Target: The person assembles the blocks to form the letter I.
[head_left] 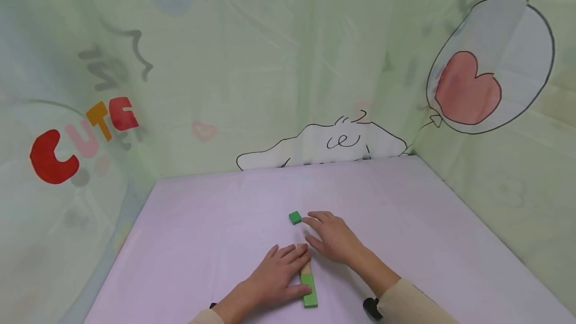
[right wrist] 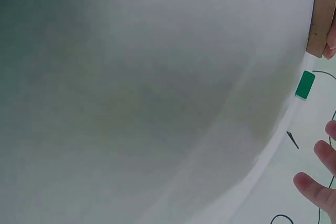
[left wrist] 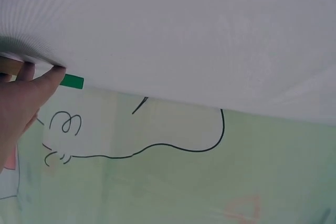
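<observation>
My left hand lies over a short row of blocks with fingers extended. Its fingertips touch a natural wood block, partly hidden beneath them, and the thumb rests on a light green block lined up at the near end. Farther off on the table is a small darker green block. Just right of that small block, my right hand hovers with fingers spread and nothing held, its index fingertip close to the block's edge. The right wrist view shows the wood block and small green block apart from each other.
A pale lilac table top extends around the blocks. Printed cloth walls stand behind and at both sides, with a balloon drawing on the right. Dark wrist gear shows at the right sleeve.
</observation>
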A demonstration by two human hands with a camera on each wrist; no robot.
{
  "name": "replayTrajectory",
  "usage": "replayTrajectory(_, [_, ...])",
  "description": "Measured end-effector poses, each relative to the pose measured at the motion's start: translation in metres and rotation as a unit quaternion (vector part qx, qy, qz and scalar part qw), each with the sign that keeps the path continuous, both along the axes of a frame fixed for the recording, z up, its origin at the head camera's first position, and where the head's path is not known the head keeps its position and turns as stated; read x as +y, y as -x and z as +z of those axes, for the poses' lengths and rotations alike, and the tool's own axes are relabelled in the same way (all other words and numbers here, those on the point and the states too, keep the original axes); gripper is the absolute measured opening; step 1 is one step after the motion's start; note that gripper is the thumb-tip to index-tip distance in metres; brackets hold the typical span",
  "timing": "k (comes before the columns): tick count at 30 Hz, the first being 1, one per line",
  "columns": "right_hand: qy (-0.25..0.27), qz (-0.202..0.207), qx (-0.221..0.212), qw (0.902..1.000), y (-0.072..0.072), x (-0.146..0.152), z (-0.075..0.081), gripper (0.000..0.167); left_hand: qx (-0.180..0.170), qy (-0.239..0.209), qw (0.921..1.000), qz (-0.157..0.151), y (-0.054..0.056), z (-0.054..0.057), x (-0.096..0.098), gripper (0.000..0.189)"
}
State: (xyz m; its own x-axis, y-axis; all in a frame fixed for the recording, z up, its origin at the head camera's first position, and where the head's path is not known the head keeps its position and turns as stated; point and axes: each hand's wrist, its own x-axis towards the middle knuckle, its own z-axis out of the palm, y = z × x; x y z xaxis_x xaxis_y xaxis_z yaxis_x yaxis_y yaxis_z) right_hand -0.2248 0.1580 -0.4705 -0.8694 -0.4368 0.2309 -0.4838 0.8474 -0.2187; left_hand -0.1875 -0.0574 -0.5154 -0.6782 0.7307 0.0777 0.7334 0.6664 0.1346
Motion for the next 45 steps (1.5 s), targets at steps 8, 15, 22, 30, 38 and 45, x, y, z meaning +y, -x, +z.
replayTrajectory(8, [0.008,-0.011,-0.010,0.9999,0.010,-0.006,-0.004,0.044,-0.018,-0.001,0.9998,0.003,-0.001,-0.003,-0.003,0.080])
replayTrajectory(15, [0.001,-0.031,-0.026,0.9992,0.019,-0.009,-0.006,0.044,-0.059,0.000,0.9982,0.007,-0.002,-0.003,-0.001,0.082])
replayTrajectory(22, [0.005,-0.036,-0.022,0.9991,0.027,-0.014,-0.006,0.042,-0.030,0.001,0.9995,0.004,0.000,-0.001,0.000,0.080])
replayTrajectory(30, [0.000,-0.037,-0.022,0.9991,0.033,-0.014,-0.008,0.040,-0.037,-0.007,0.9993,0.001,0.000,0.000,0.001,0.080])
replayTrajectory(38, [-0.002,-0.045,-0.041,0.9982,0.036,-0.020,-0.010,0.040,-0.030,-0.009,0.9995,0.002,-0.001,0.002,0.001,0.079])
replayTrajectory(45, [0.011,-0.041,-0.061,0.9972,0.035,-0.027,-0.008,0.039,-0.039,-0.014,0.9992,0.002,-0.003,0.004,0.002,0.078])
